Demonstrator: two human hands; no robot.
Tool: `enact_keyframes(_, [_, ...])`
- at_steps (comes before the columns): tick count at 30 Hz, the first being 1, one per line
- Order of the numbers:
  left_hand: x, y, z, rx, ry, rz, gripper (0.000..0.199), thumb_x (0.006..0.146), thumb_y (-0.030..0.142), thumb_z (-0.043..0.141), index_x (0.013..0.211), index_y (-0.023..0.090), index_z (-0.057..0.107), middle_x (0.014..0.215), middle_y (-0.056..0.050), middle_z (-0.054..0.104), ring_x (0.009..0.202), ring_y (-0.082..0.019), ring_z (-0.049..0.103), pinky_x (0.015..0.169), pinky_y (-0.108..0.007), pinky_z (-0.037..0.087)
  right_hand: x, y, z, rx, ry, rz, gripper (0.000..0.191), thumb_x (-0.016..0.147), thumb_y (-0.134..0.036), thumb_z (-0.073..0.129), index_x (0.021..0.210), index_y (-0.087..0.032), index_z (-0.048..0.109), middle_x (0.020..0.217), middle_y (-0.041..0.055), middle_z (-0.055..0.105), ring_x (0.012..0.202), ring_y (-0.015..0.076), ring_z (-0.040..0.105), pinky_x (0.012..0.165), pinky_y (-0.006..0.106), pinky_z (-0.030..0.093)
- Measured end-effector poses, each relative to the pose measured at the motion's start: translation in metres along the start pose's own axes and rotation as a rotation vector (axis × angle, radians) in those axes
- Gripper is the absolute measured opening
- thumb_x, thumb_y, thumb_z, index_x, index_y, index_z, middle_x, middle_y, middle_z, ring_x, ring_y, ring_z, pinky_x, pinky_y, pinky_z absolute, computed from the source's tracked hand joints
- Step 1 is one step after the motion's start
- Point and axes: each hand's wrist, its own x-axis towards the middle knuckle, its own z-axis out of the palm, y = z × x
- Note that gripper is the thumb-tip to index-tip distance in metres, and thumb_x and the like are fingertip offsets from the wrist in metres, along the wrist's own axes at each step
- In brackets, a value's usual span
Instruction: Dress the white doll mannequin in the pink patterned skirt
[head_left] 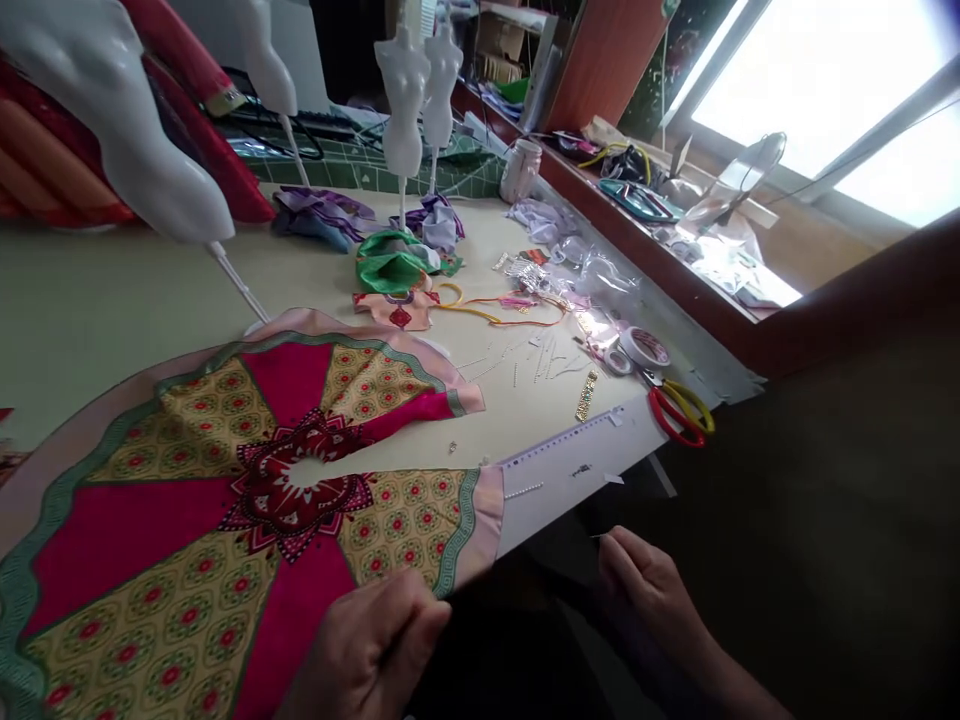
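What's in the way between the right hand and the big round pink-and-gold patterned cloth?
Nothing I can see: just a dark gap separates the bare right hand from the cloth. The bare left hand is off to one side, by the cloth's near edge.

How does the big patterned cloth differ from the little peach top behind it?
The patterned cloth is far larger than the peach top. The cloth has magenta and yellow panels with a wavy green border; the top is mostly peach. Both lie on the table and bear red designs.
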Motion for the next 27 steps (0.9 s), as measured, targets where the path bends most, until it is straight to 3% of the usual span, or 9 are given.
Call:
enact_keyframes(3, [0.015,0.003,0.018,-0.019,-0.232,0.131,0.017,0.083,0.021,0.056,0.074,0.026,0.070,0.066,-0.002,0.067,0.063,-0.016,0.063,0.062,-0.023,0.048,0.008,0.028,-0.024,-0.060,0.106,0.007,0.011,0.072,-0.027,0.061,0.078,-0.021,0.067,0.076,0.0024,0.065,0.067,0.0181,0.057,0.062,0.029,0.046])
enact_keyframes(5, [0.022,0.005,0.033,-0.085,-0.341,0.181,0.030,0.084,0.013,0.051,0.103,0.028,0.070,0.094,-0.005,0.073,0.088,-0.020,0.068,0.079,-0.027,0.050,0.013,0.045,-0.038,-0.082,0.181,0.014,0.036,0.061,-0.018,0.057,0.095,-0.022,0.070,0.100,0.0032,0.068,0.092,0.0238,0.060,0.082,0.036,0.048])
enact_keyframes(7, [0.026,0.006,0.049,-0.130,-0.435,0.228,0.040,0.085,0.011,0.047,0.118,0.027,0.063,0.112,-0.007,0.069,0.104,-0.021,0.064,0.091,-0.030,0.047,0.016,0.055,-0.048,-0.107,0.248,0.026,0.036,0.058,-0.018,0.054,0.089,-0.022,0.071,0.108,0.0035,0.067,0.104,0.0270,0.058,0.093,0.041,0.043])
enact_keyframes(10, [0.029,0.004,0.071,-0.078,-0.502,0.247,0.032,0.088,0.015,0.045,0.105,0.026,0.070,0.095,-0.006,0.074,0.089,-0.020,0.068,0.079,-0.028,0.051,0.017,0.055,-0.053,-0.128,0.316,0.058,0.016,0.066,-0.023,0.054,0.070,-0.021,0.069,0.099,0.0063,0.069,0.099,0.0294,0.060,0.091,0.043,0.044])
enact_keyframes(16, [0.032,-0.004,0.104,0.269,-0.406,0.322,0.029,0.083,0.036,0.060,0.062,0.019,0.066,0.054,-0.005,0.066,0.050,-0.018,0.061,0.049,-0.026,0.044,0.022,0.027,-0.049,0.005,0.271,0.078,0.033,0.081,-0.047,0.058,0.090,-0.019,0.072,0.094,0.0099,0.071,0.095,0.0291,0.062,0.085,0.039,0.047])
enact_keyframes(19, [0.034,-0.009,0.111,0.276,-0.434,0.438,0.020,0.087,0.022,0.051,0.082,0.019,0.071,0.079,-0.009,0.073,0.071,-0.021,0.068,0.066,-0.029,0.052,0.034,0.018,-0.045,0.142,0.317,0.067,0.036,0.082,-0.050,0.059,0.091,-0.017,0.071,0.089,0.0090,0.071,0.087,0.0246,0.063,0.082,0.036,0.047])
enact_keyframes(21, [0.034,-0.014,0.113,0.262,-0.465,0.505,0.038,0.081,0.009,0.050,0.115,0.021,0.062,0.118,-0.012,0.065,0.103,-0.026,0.063,0.087,-0.036,0.050,0.042,0.016,-0.040,0.212,0.323,0.077,0.035,0.079,-0.049,0.063,0.087,-0.017,0.071,0.082,0.0071,0.070,0.079,0.0213,0.062,0.076,0.032,0.048])
enact_keyframes(23, [0.034,-0.020,0.113,0.269,-0.508,0.503,0.051,0.078,0.006,0.050,0.126,0.019,0.053,0.129,-0.013,0.057,0.113,-0.026,0.057,0.093,-0.038,0.047,0.049,0.015,-0.034,0.239,0.330,0.087,0.032,0.074,-0.047,0.069,0.081,-0.016,0.070,0.073,0.0044,0.067,0.071,0.0180,0.060,0.068,0.028,0.047])
enact_keyframes(27, [0.031,-0.026,0.113,0.313,-0.526,0.345,0.012,0.083,0.017,0.055,0.078,0.016,0.066,0.076,-0.004,0.071,0.072,-0.019,0.066,0.068,-0.029,0.053,0.050,0.012,-0.025,0.146,0.367,0.025,0.027,0.075,-0.043,0.069,0.075,-0.016,0.066,0.065,0.0002,0.062,0.063,0.0142,0.056,0.059,0.024,0.044])
